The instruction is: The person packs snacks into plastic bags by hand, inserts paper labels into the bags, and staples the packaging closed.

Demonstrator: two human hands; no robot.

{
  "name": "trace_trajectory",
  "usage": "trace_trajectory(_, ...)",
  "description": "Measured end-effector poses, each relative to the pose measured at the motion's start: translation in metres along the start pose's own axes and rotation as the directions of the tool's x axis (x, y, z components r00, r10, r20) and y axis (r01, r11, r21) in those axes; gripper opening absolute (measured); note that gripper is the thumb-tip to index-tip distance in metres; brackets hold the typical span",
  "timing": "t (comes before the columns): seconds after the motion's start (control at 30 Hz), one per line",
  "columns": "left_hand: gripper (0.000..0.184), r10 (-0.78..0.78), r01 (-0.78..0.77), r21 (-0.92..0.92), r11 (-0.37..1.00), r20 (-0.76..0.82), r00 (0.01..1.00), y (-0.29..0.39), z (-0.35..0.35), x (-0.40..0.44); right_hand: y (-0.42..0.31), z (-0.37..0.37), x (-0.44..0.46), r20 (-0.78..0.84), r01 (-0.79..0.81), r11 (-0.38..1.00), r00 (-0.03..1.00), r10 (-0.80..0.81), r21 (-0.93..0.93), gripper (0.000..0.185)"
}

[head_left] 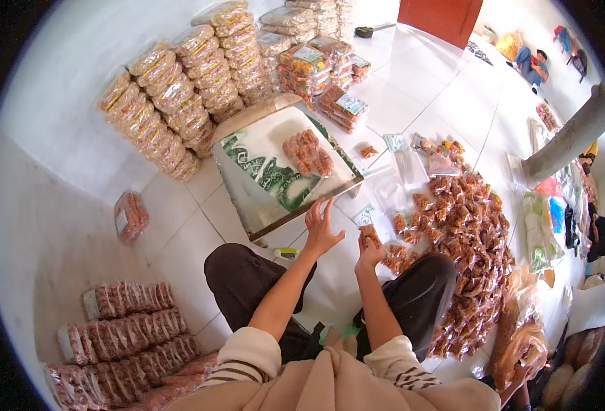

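My left hand (322, 229) is raised by the near edge of a low table (251, 198), its fingers spread and nothing in them. My right hand (369, 255) is closed around the lower part of a small clear packet of brown snacks (367, 233), which has a pale green-and-white label at its top. A larger clear bag of brown snacks (308, 152) lies on the table's white and green patterned top. Beside my right knee spreads a big heap of small snack packets (463, 253).
Tall stacks of bagged snacks (186, 75) stand along the wall. Labelled packs (343, 106) sit behind the table. Rows of packed snacks (124, 329) lie at lower left. Clear plastic bags (410, 168) lie right of the table. Another person (532, 66) sits far off.
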State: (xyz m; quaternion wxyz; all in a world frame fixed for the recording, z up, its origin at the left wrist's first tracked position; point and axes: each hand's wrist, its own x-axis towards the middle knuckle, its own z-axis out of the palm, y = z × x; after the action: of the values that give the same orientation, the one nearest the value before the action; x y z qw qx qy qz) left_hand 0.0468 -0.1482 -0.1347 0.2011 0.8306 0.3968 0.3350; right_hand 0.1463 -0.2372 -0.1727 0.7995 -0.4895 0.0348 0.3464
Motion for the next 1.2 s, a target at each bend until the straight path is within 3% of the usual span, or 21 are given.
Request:
trace_trajectory(0.07, 0.084, -0.023, 0.019, 0.060, 0.998, 0.077, 0.997, -0.001, 0.005, -0.001, 0.002, 0.004, 0.002, 0.010, -0.045, 0.999, 0.999, 0.045, 0.007, 0.023)
trace_trajectory(0.2, 0.082, -0.025, 0.023, 0.103, 0.994, 0.019, 0.999, -0.005, 0.023, 0.015, -0.003, 0.008, 0.010, 0.054, -0.141, 0.988, 0.989, 0.138, 0.063, 0.028)
trace_trajectory(0.33, 0.058, 0.038, -0.037, 0.138, 0.990, -0.005, 0.999, 0.002, 0.028, 0.029, -0.009, 0.015, 0.008, 0.199, -0.271, 0.957, 0.948, 0.248, 0.100, 0.031)
trace_trajectory(0.47, 0.044, 0.023, -0.020, 0.067, 0.998, -0.048, 0.999, 0.002, 0.031, 0.036, -0.004, 0.039, 0.017, 0.347, -0.242, 0.970, 0.911, 0.221, 0.017, 0.030)
trace_trajectory(0.53, 0.041, 0.023, -0.020, 0.048, 0.999, -0.050, 0.998, -0.003, 0.030, 0.039, 0.004, 0.051, 0.032, 0.453, -0.056, 0.989, 0.884, 0.111, -0.135, 0.028)
trace_trajectory(0.57, 0.039, 0.022, -0.022, 0.017, 1.000, -0.054, 0.998, -0.007, 0.029, 0.040, 0.006, 0.057, 0.039, 0.461, -0.063, 0.989, 0.879, 0.117, -0.130, 0.028)
trace_trajectory(0.63, 0.042, 0.036, -0.036, -0.003, 0.999, -0.060, 0.998, -0.015, 0.026, 0.042, 0.009, 0.068, 0.053, 0.470, 0.215, 0.812, 0.879, 0.081, -0.543, 0.028)
trace_trajectory(0.67, 0.043, 0.076, -0.077, -0.034, 0.996, -0.035, 0.996, -0.018, 0.024, 0.042, 0.014, 0.075, 0.054, 0.497, 0.325, 0.811, 0.866, -0.050, -0.486, 0.027)
trace_trajectory(0.7, 0.044, 0.118, -0.119, -0.069, 0.991, -0.013, 0.993, -0.020, 0.022, 0.043, 0.007, 0.084, 0.050, 0.501, 0.325, 0.813, 0.864, -0.048, -0.483, 0.027)
trace_trajectory(0.77, 0.047, 0.135, -0.136, -0.076, 0.988, -0.023, 0.991, -0.031, 0.017, 0.046, -0.006, 0.096, 0.045, 0.480, 0.425, 0.467, 0.878, -0.003, -0.776, 0.029)
trace_trajectory(0.8, 0.049, 0.108, -0.114, -0.149, 0.982, -0.052, 0.993, -0.038, 0.016, 0.050, 0.004, 0.092, 0.050, 0.481, 0.424, 0.468, 0.877, 0.002, -0.775, 0.029)
trace_trajectory(0.87, 0.050, 0.029, -0.051, -0.240, 0.969, -0.093, 0.995, -0.045, 0.011, 0.056, 0.025, 0.076, 0.052, 0.499, 0.572, 0.667, 0.801, -0.330, -0.478, 0.031)
trace_trajectory(0.9, 0.050, 0.020, -0.041, -0.245, 0.969, -0.087, 0.996, -0.043, 0.009, 0.058, 0.024, 0.072, 0.047, 0.496, 0.565, 0.665, 0.807, -0.322, -0.488, 0.031)
trace_trajectory(0.97, 0.050, -0.074, 0.048, -0.211, 0.976, -0.113, 0.991, -0.038, 0.008, 0.060, 0.018, 0.062, 0.033, 0.340, 0.422, 0.796, 0.895, -0.288, -0.434, 0.033)
trace_trajectory(1.1, 0.059, 0.077, -0.092, -0.149, 0.984, -0.107, 0.991, -0.028, 0.012, 0.039, 0.002, 0.053, 0.003, 0.179, 0.453, 0.848, 0.891, -0.418, -0.275, 0.028)
trace_trajectory(1.2, 0.061, 0.046, -0.055, -0.074, 0.996, -0.115, 0.992, -0.016, 0.020, 0.021, -0.002, 0.042, 0.000, 0.153, 0.433, 0.863, 0.901, -0.406, -0.260, 0.027)
